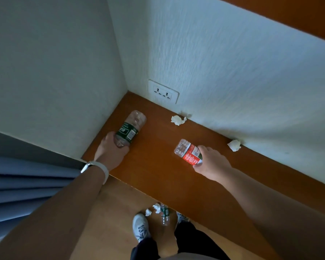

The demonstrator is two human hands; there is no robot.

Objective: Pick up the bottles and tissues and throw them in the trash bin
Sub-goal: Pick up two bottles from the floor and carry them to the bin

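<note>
My left hand [112, 150] is shut on the neck end of a clear bottle with a green label [130, 128], which lies near the corner of the wooden desk [158, 171]. My right hand [212, 163] grips a clear bottle with a red label [188, 152], held tilted at the desk's middle. Two crumpled tissues rest on the desk against the wall, one [178, 120] below the socket and one [234, 145] further right. On the floor by my feet lie another green-label bottle [164, 213] and two tissues [156, 207] [148, 212]. No trash bin is in view.
White walls meet at the desk's far left corner, with a double wall socket [163, 92] just above the desktop. A blue curtain [26, 184] hangs at the left. My white shoes [140, 226] stand on the wooden floor under the desk edge.
</note>
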